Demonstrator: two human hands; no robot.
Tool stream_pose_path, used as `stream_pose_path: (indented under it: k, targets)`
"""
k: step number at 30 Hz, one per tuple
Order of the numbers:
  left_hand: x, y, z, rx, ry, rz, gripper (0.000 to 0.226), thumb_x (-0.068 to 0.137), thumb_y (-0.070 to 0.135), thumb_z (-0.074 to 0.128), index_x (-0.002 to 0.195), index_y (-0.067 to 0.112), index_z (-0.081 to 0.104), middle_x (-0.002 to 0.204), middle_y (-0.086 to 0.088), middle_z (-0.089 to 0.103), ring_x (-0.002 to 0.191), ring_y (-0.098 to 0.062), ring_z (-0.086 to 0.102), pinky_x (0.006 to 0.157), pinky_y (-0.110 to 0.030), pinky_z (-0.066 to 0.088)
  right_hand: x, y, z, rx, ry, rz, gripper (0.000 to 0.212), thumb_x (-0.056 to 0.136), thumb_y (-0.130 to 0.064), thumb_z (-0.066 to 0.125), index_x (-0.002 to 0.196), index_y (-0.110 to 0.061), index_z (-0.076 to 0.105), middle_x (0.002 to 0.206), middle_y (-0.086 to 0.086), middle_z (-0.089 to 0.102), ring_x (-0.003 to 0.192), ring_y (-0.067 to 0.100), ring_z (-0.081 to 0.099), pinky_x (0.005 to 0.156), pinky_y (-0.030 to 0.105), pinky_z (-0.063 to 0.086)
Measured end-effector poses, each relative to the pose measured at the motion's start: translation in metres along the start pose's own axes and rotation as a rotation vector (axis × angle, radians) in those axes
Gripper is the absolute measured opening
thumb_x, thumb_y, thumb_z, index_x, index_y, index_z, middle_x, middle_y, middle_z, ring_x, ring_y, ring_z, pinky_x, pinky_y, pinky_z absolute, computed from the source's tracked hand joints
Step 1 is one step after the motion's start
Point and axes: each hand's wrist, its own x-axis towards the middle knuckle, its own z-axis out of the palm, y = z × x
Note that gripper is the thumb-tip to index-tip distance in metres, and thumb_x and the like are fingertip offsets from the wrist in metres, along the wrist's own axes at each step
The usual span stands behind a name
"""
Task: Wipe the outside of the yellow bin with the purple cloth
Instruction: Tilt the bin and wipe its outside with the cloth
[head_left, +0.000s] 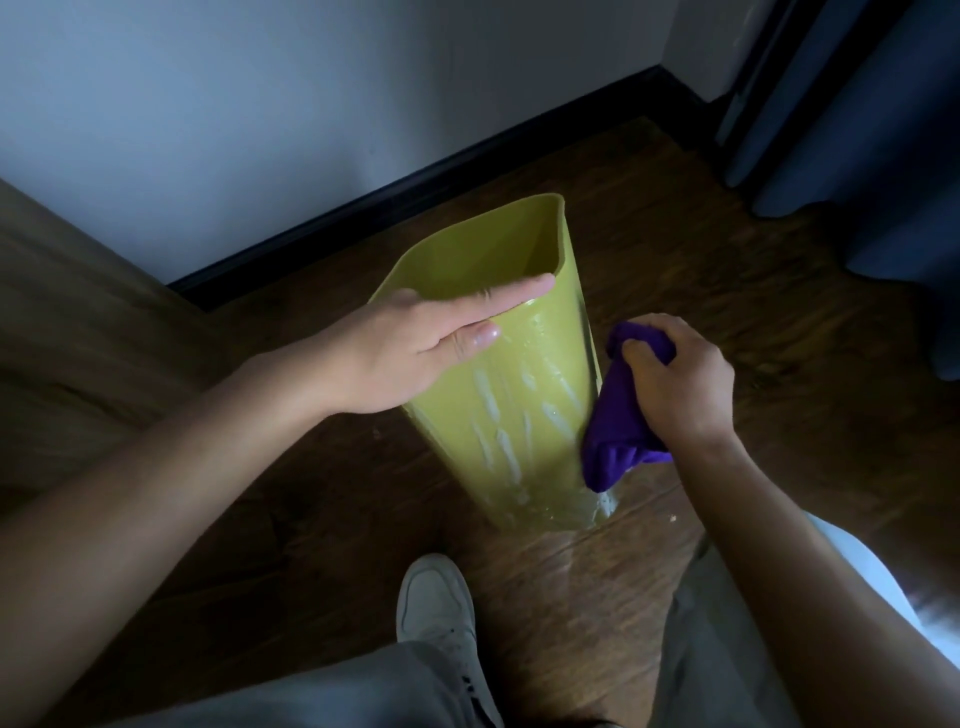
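- The left hand (415, 343) lies flat and open on the yellow bin (514, 395), palm down over the near edge of the rim, fingers straight and together reaching across the mouth; its grip is spread wide and closes on nothing.
- The left forearm runs in from the lower left, bare, angled up toward the bin.
- The right hand (675, 379) is curled tight around the bunched purple cloth (615, 421), knuckles up, its grip closed on the fabric; the cloth hangs below the fist and presses against the bin's right side, low on the wall.
- The right forearm comes in from the lower right, wrist bent toward the bin.
- The yellow bin stands on the wooden floor (727, 291), its open mouth toward the dark skirting board (415, 182); the part of the inside that shows looks empty, though the bottom is hidden.
- Pale wet streaks and droplets mark the bin's near face, left of the cloth.
- A white sneaker (436, 603) sits on the floor just in front of the bin's base, grey trouser legs on either side.
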Motion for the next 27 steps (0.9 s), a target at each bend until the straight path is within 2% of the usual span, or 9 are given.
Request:
stream_pose_path:
  k: [1, 2, 5, 8, 14, 19, 22, 25, 27]
  targets:
    - [0.000, -0.001, -0.001, 0.100, 0.022, 0.003, 0.050, 0.108, 0.045, 0.031, 0.148, 0.070, 0.015, 0.067, -0.002, 0.065, 0.043, -0.011, 0.048, 0.047, -0.024, 0.044, 0.000, 0.000, -0.001, -0.006, 0.004, -0.009, 0.025, 0.097, -0.022, 0.059, 0.119, -0.028, 0.067, 0.112, -0.004, 0.068, 0.096, 0.016, 0.062, 0.077, 0.029, 0.055]
    - [0.001, -0.001, -0.002, 0.172, 0.045, 0.002, 0.050, 0.107, 0.047, 0.030, 0.147, 0.071, 0.013, 0.050, 0.000, 0.041, 0.040, -0.011, 0.035, 0.041, -0.031, 0.035, 0.000, 0.001, -0.002, -0.010, 0.009, -0.010, 0.025, 0.097, -0.022, 0.059, 0.120, -0.028, 0.067, 0.111, -0.003, 0.068, 0.095, 0.016, 0.062, 0.077, 0.029, 0.055]
    - [0.004, -0.006, -0.002, 0.264, 0.124, 0.037, 0.051, 0.109, 0.044, 0.031, 0.150, 0.067, 0.013, 0.047, 0.004, 0.024, 0.039, -0.012, 0.028, 0.039, -0.038, 0.033, 0.002, 0.002, -0.005, -0.005, 0.037, 0.003, 0.025, 0.097, -0.023, 0.059, 0.120, -0.028, 0.066, 0.110, -0.002, 0.068, 0.095, 0.018, 0.064, 0.080, 0.038, 0.058]
    - [0.004, -0.014, 0.003, 0.374, 0.261, 0.150, 0.050, 0.111, 0.035, 0.037, 0.157, 0.048, 0.025, 0.050, 0.007, 0.025, 0.039, -0.012, 0.031, 0.037, -0.026, 0.031, 0.001, 0.003, -0.007, -0.020, 0.023, 0.016, 0.028, 0.098, -0.022, 0.059, 0.126, -0.024, 0.065, 0.113, 0.000, 0.068, 0.094, 0.018, 0.064, 0.073, 0.029, 0.055]
    - [0.002, -0.023, 0.018, 0.205, 0.485, 0.250, 0.039, 0.107, 0.019, 0.052, 0.146, 0.014, 0.050, 0.053, 0.018, 0.018, 0.041, 0.001, 0.019, 0.042, -0.017, 0.020, -0.002, 0.002, -0.005, -0.025, -0.005, 0.032, 0.029, 0.097, -0.025, 0.059, 0.126, -0.027, 0.063, 0.113, -0.001, 0.068, 0.095, 0.019, 0.066, 0.080, 0.043, 0.061]
    - [-0.001, -0.018, 0.026, 0.157, 0.534, 0.185, 0.040, 0.106, 0.019, 0.054, 0.146, 0.015, 0.051, 0.051, 0.019, 0.022, 0.042, 0.005, 0.022, 0.045, -0.012, 0.017, 0.001, 0.006, -0.009, -0.030, -0.010, 0.072, 0.030, 0.098, -0.026, 0.059, 0.128, -0.027, 0.063, 0.110, -0.001, 0.067, 0.091, 0.018, 0.065, 0.074, 0.037, 0.060]
    - [0.001, -0.020, 0.021, 0.166, 0.563, 0.092, 0.041, 0.108, 0.027, 0.051, 0.148, 0.022, 0.053, 0.048, 0.003, 0.041, 0.037, -0.017, 0.034, 0.038, -0.028, 0.029, 0.003, 0.010, -0.011, -0.069, -0.115, 0.140, 0.031, 0.099, -0.028, 0.060, 0.129, -0.026, 0.063, 0.105, -0.001, 0.065, 0.085, 0.014, 0.063, 0.065, 0.029, 0.054]
    - [0.001, -0.028, 0.016, 0.068, 0.515, -0.034, 0.044, 0.107, 0.041, 0.044, 0.151, 0.040, 0.044, 0.092, -0.015, 0.077, 0.066, -0.041, 0.067, 0.061, -0.049, 0.058, 0.002, 0.006, -0.013, -0.081, -0.134, 0.151, 0.032, 0.099, -0.029, 0.061, 0.130, -0.025, 0.062, 0.106, -0.001, 0.065, 0.082, 0.012, 0.061, 0.060, 0.025, 0.048]
    - [-0.001, -0.025, 0.013, -0.036, 0.457, -0.099, 0.045, 0.106, 0.038, 0.045, 0.152, 0.041, 0.042, 0.125, 0.000, 0.074, 0.105, -0.038, 0.071, 0.091, -0.051, 0.055, 0.002, -0.001, -0.016, -0.007, -0.136, 0.158, 0.029, 0.097, -0.030, 0.063, 0.126, -0.027, 0.062, 0.106, -0.001, 0.067, 0.086, 0.015, 0.065, 0.063, 0.027, 0.052]
